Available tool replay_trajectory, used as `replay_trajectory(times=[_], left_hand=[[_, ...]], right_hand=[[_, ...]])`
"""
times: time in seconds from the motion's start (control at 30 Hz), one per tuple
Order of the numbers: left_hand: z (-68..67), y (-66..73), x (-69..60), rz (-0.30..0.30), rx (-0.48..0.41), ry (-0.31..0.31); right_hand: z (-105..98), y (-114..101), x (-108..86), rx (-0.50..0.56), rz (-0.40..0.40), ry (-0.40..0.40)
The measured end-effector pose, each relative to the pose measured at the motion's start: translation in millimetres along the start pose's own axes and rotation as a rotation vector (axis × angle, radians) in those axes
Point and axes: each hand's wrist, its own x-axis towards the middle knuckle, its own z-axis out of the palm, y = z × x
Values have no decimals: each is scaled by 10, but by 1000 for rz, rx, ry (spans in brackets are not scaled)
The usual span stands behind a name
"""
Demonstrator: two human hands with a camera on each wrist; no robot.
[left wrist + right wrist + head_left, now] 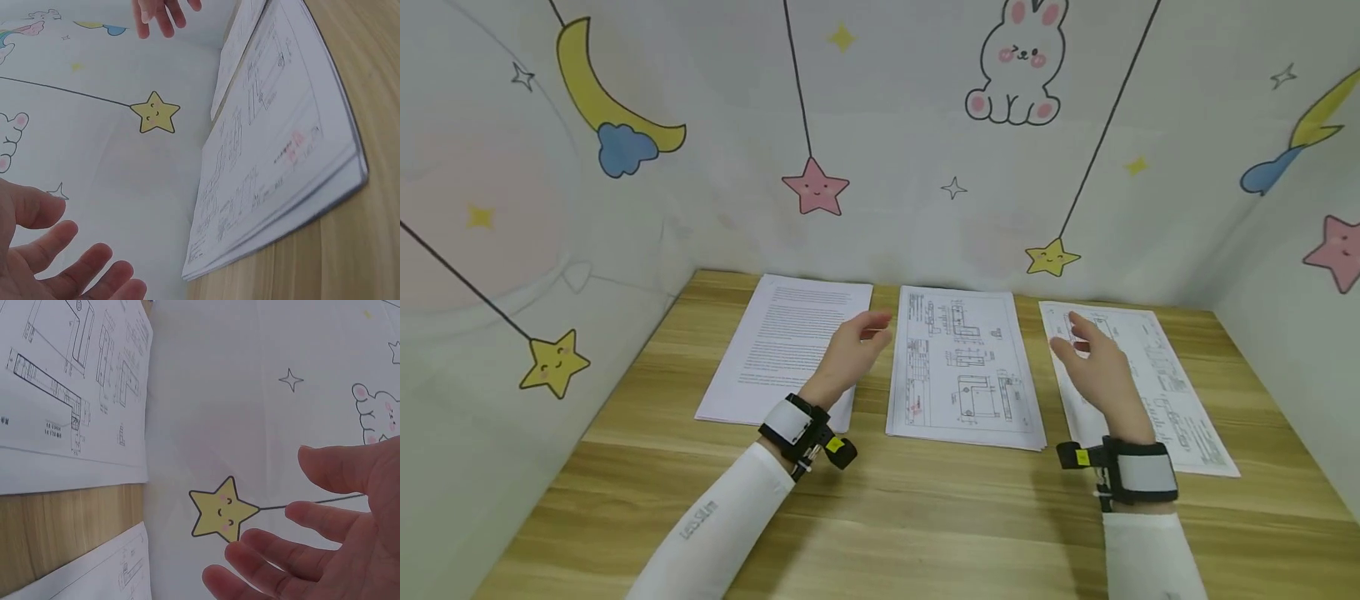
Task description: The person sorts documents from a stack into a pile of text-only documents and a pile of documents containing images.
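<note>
My left hand (pixel 852 350) hovers over the right part of a stack of text-printed sheets (pixel 797 333), holding nothing. Its fingers are loosely bent and spread in the left wrist view. Above a sheet with a technical drawing (pixel 1180 392) on the right is my right hand (pixel 1099 371), also holding nothing, its fingers apart in the right wrist view. Between the two hands lies a stack of drawing sheets (pixel 966 367) with a small red stamp near its lower left. Several page edges show along that stack in the left wrist view.
The paper piles lie side by side on a wood-grain table (pixel 955 517). Behind it stands a white wall covering (pixel 910 117) printed with stars, a moon and a rabbit. Each wrist wears a strapped camera, the left camera (pixel 841 452) and the right camera (pixel 1072 456).
</note>
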Motion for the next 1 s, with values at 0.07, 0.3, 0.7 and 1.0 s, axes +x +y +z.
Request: replay_trajectory(times=[0.07,0.3,0.7,1.0], left_hand=[[63,50,35,-7,-22,-15],[383,176,120,-21,-73,-111],[1062,382,104,-84,-119,-281],[1416,494,63,-128,-252,-340]], right_hand=[[-33,60,3,6,27,1],[-163,285,36,16,72,55],[-395,832,-19,-5,317,112],[-518,1175,-92,40,419,77]])
